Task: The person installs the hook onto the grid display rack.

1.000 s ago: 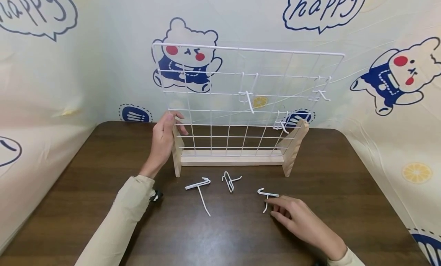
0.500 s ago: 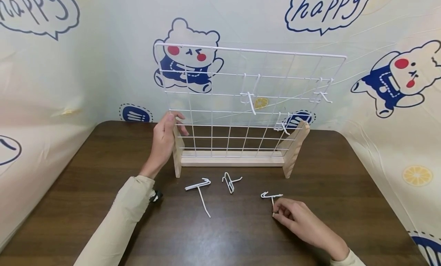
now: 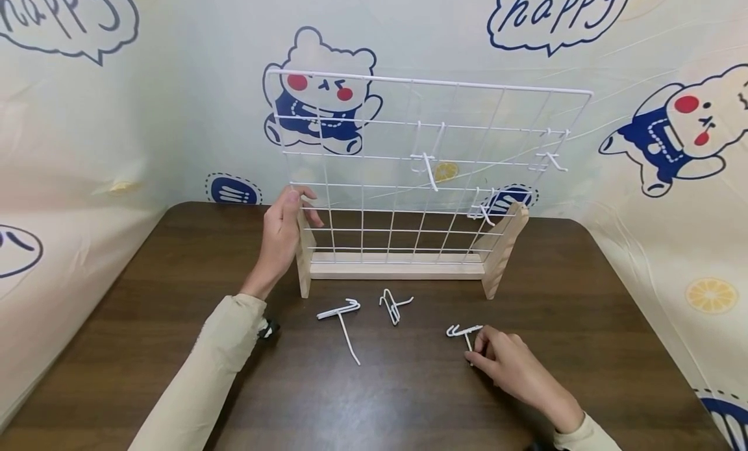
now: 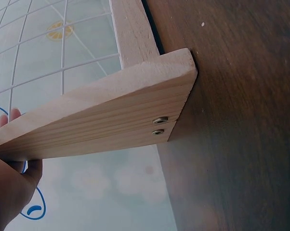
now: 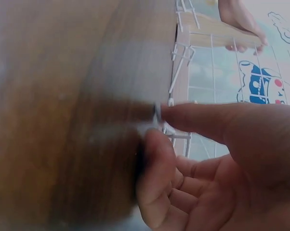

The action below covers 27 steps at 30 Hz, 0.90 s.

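Note:
My left hand [image 3: 280,229] grips the upper left wooden side panel [image 4: 135,101] of an upright white wire grid rack [image 3: 432,82]. In the left wrist view its fingers lie partly hidden behind the panel. At the right front, my right hand [image 3: 520,371] pinches the straight prong of a white wire display hook [image 3: 464,332] between thumb and index finger. The hook is low over the table, its bent end pointing left. The right wrist view shows the same pinch, with thumb [image 5: 198,115] and finger around the prong tip.
Two loose wire hooks, a long one [image 3: 349,334] and a shorter one [image 3: 394,306], lie in front of the rack's wooden base bar [image 3: 397,270]. Other hooks hang on the grid's right half, one long [image 3: 430,170]. A printed cloth [image 3: 204,100] stands behind the brown table [image 3: 193,263].
My right hand has closed its thumb and finger on the hook's prong, and the hook has shifted slightly right and turned a little. The left hand keeps its grip on the rack.

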Motion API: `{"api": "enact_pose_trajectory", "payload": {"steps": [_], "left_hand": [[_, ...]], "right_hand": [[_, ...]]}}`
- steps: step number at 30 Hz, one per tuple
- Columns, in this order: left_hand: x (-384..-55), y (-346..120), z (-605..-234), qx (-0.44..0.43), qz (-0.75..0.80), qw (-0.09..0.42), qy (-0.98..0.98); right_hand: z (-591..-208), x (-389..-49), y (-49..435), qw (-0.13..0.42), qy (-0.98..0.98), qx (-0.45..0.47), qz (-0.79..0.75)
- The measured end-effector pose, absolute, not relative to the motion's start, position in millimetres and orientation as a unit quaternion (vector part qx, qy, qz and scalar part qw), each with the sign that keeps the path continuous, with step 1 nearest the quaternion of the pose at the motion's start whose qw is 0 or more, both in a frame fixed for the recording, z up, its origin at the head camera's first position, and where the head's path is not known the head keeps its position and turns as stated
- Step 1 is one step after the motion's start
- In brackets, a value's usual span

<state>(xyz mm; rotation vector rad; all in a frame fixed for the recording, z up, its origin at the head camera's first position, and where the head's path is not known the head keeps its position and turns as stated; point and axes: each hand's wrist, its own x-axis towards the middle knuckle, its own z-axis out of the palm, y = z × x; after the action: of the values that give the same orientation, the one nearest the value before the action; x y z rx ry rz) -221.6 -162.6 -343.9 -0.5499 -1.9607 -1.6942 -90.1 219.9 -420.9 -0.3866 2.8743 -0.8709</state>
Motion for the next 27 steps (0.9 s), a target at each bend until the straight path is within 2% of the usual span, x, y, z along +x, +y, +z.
{"api": "enact_pose_trajectory", "payload": {"steps": [5,11,13,22,27], "left_hand": [[-221.7,-162.6,-342.5,-0.201,-0.619,0.248,-0.718],[-219.8,-163.0,-343.3,-0.198,-0.621,0.242,-0.719],[-219.8,-162.7,-343.1,-0.2,-0.621,0.239,-0.719],[-220.1,-162.1,-342.8,-0.204,-0.62,0.243,-0.718],[-221.3,-161.8,-343.8,-0.204,-0.616,0.248,-0.719]], "right_hand": [[-417.2,-87.4,220.7,0.096,0.94,-0.087,-0.317],[-415.4,-84.7,222.3,0.09,0.947,-0.075,-0.301],[-414.4,-84.3,222.4,0.067,0.949,-0.072,-0.298],[-406.5,-78.2,216.1,-0.101,0.934,-0.116,-0.321],[-406.4,-77.6,214.0,-0.157,0.92,-0.148,-0.326]]}}
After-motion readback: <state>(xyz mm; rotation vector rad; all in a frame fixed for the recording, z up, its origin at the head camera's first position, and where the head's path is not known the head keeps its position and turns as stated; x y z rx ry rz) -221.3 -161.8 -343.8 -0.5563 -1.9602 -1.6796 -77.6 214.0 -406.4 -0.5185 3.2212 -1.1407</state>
